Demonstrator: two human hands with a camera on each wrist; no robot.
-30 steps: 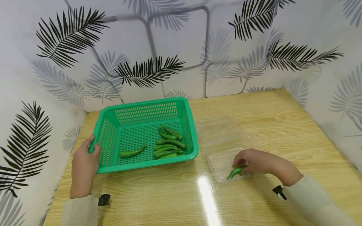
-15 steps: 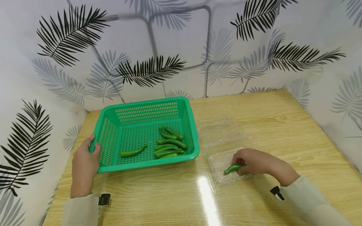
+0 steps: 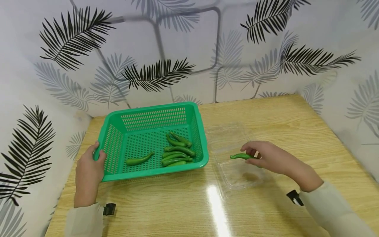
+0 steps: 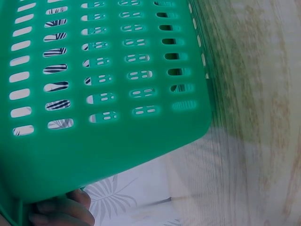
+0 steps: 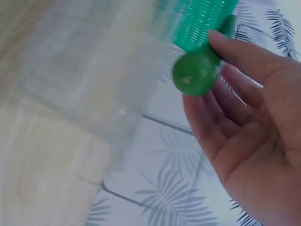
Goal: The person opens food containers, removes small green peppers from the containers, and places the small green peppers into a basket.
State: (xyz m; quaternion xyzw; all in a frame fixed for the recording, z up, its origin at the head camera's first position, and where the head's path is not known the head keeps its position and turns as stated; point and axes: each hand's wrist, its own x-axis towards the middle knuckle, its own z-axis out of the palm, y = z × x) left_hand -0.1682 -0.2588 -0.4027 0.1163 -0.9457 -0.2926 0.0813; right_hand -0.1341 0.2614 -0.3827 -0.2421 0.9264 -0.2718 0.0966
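Note:
My left hand (image 3: 89, 168) grips the left rim of a green perforated basket (image 3: 152, 172), thumb inside the edge; the left wrist view shows its fingers (image 4: 66, 211) under the rim. Inside the basket, several green peppers (image 3: 179, 150) lie bunched at the right, and a single pepper (image 3: 139, 160) lies apart at the left. My right hand (image 3: 270, 158) pinches one green pepper (image 3: 240, 156) between thumb and fingers, above a clear plastic box (image 3: 237, 179). In the right wrist view the blunt, rounded end of the held pepper (image 5: 193, 75) faces the camera.
The clear box lies unfolded on the wooden table (image 3: 165, 204), just right of the basket, its lid half (image 3: 226, 133) toward the back. A wall with a leaf pattern (image 3: 189, 46) stands behind the table and on both sides.
My right hand has lifted the pepper from low in the clear box's near half and moved it up and away from the near edge. The left hand and basket stay put.

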